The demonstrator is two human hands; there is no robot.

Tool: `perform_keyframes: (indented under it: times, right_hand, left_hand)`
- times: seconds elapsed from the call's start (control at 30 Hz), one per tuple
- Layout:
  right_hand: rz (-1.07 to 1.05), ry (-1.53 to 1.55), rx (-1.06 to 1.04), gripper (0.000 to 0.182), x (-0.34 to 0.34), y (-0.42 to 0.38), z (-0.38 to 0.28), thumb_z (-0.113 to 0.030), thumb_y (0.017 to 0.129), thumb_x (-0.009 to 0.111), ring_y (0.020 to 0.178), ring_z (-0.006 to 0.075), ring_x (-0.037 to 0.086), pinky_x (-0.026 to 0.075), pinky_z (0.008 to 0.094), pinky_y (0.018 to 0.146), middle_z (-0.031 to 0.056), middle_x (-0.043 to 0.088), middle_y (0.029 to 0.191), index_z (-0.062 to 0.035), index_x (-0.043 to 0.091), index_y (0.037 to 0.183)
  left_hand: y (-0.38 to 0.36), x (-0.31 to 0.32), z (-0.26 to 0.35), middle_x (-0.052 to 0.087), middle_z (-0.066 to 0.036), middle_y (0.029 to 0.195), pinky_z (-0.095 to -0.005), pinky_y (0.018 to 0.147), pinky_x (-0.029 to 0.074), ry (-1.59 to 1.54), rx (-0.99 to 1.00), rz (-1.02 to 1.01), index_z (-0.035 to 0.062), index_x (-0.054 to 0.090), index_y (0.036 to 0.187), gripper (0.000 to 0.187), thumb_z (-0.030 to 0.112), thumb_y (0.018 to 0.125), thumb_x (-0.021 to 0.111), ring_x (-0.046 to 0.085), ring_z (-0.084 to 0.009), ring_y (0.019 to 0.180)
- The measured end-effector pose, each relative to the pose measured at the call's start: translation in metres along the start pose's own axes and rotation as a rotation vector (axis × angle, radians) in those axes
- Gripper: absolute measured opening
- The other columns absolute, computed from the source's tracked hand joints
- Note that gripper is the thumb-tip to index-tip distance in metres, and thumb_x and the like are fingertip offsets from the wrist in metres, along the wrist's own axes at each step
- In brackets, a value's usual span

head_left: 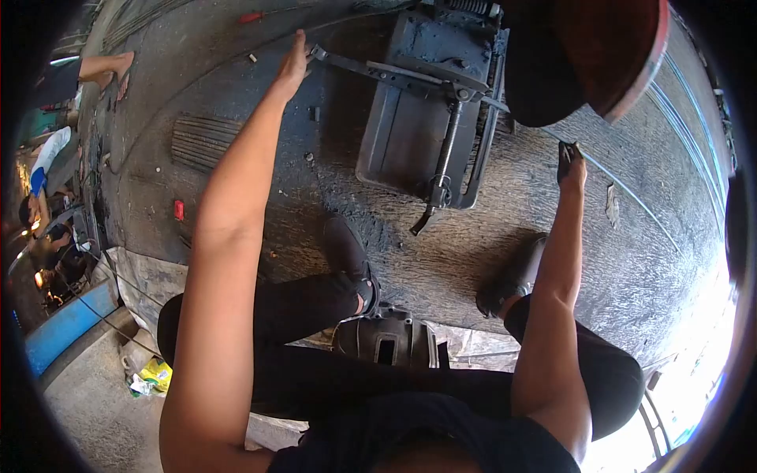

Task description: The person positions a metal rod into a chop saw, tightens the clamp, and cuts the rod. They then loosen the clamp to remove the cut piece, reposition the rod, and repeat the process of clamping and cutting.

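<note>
Black trousers (pixel 315 307) fill the bottom of the head view, knees bent, with a dark welding mask (pixel 384 339) lying between the legs, on the near side of the cutting machine (pixel 418 118). Both shoes rest on the gritty ground just short of the machine.

Left of the machine, the left hand (pixel 296 63) is closed lightly over the end of its long lever handle (pixel 371 69), fingers wrapped on the tip. Right of the machine, the right hand (pixel 571 165) grips a thin metal rod (pixel 631 197) that runs along the ground and in under the machine's dark hood (pixel 544 71).

As far as can be judged, the work is mid-way: the rod is held in place and the lever is in hand, but whether it is pressed cannot be told. No cut pieces show clearly near the machine.

Far left of the machine stands a blue bin (pixel 63 323); its contents are hidden. Beyond it another person (pixel 47 150) crouches by sparks. A red screwdriver (pixel 252 16) lies above the lever.
</note>
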State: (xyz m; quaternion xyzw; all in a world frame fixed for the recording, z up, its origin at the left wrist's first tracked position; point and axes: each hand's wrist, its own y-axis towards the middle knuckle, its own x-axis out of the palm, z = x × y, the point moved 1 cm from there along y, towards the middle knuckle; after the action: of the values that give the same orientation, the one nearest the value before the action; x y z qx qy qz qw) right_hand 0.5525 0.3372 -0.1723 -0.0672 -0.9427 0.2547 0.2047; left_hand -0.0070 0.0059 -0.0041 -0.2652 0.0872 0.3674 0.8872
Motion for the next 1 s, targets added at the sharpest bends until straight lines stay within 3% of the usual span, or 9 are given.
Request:
perform_keyframes:
  times: [0.07,0.1,0.3,0.6,0.8,0.9,0.97,1.0]
  right_hand:
    - [-0.035,0.070,0.045,0.026,0.012,-0.030,-0.003,-0.008,0.095,0.060,0.098,0.0286,0.061,0.059,0.0406,0.087,0.0184,0.058,0.106,0.0095,0.053,0.113]
    - [-0.060,0.104,0.050,0.026,0.046,-0.035,0.026,-0.008,0.095,0.060,0.098,0.0286,0.061,0.059,0.0406,0.087,0.0184,0.058,0.106,0.0095,0.053,0.113]
    - [-0.115,0.104,-0.021,0.023,0.068,-0.061,0.043,-0.005,0.093,0.061,0.093,0.0272,0.062,0.057,0.0413,0.089,0.0141,0.055,0.106,0.0050,0.052,0.112]
    - [-0.143,0.154,-0.032,0.023,0.102,-0.094,0.057,-0.007,0.093,0.061,0.098,0.0288,0.063,0.057,0.0394,0.085,0.0146,0.058,0.109,0.0016,0.054,0.113]
    - [-0.157,-0.223,-0.261,0.026,0.083,-0.074,0.074,-0.009,0.092,0.063,0.105,0.0283,0.060,0.055,0.0368,0.084,0.0154,0.059,0.111,-0.0003,0.056,0.115]
    - [-0.132,-0.206,-0.230,0.025,0.089,-0.079,0.069,-0.007,0.091,0.062,0.107,0.0284,0.059,0.055,0.0365,0.084,0.0168,0.059,0.111,0.0011,0.056,0.114]
    - [-0.033,0.135,-0.055,0.025,0.098,-0.089,0.058,-0.005,0.090,0.061,0.105,0.0285,0.059,0.055,0.0362,0.084,0.0172,0.059,0.112,0.0032,0.056,0.113]
    - [-0.016,0.119,-0.086,0.025,0.103,-0.098,0.054,-0.004,0.090,0.060,0.104,0.0286,0.059,0.055,0.0361,0.084,0.0176,0.059,0.113,0.0054,0.055,0.113]
  left_hand:
    - [-0.014,0.010,0.000,0.029,-0.023,0.153,-0.0511,0.116,0.021,-0.118,-0.003,0.032,-0.0087,0.023,0.147,0.105,0.078,0.089,0.024,0.029,-0.0326,0.143]
    - [-0.002,-0.010,0.006,0.029,-0.023,0.153,-0.0511,0.116,0.021,-0.100,0.028,0.055,-0.0087,0.023,0.147,0.105,0.078,0.089,0.024,0.029,-0.0326,0.143]
    - [-0.014,-0.008,-0.002,0.036,-0.023,0.149,-0.0509,0.115,0.022,-0.142,0.019,0.051,-0.0090,0.030,0.145,0.101,0.076,0.091,0.022,0.031,-0.0307,0.142]
    - [-0.005,-0.022,-0.008,0.041,-0.019,0.147,-0.0537,0.115,0.022,-0.032,0.043,0.061,0.0023,0.034,0.147,0.091,0.074,0.092,0.021,0.030,-0.0300,0.142]
    - [0.004,-0.025,-0.020,0.043,-0.018,0.146,-0.0541,0.115,0.020,-0.043,0.041,0.034,0.0020,0.037,0.145,0.091,0.074,0.092,0.022,0.029,-0.0305,0.142]
    - [0.005,-0.026,-0.024,0.045,-0.019,0.144,-0.0544,0.115,0.017,-0.038,0.047,0.069,0.0014,0.045,0.140,0.090,0.074,0.093,0.020,0.027,-0.0299,0.143]
    - [0.013,-0.030,-0.033,0.050,-0.020,0.139,-0.0508,0.110,0.028,0.020,0.107,0.131,-0.0003,0.056,0.129,0.081,0.068,0.095,0.027,0.039,-0.0311,0.135]
    - [0.004,-0.029,-0.025,0.050,-0.020,0.139,-0.0508,0.110,0.028,0.020,0.105,0.130,-0.0003,0.056,0.129,0.081,0.068,0.095,0.027,0.039,-0.0311,0.135]
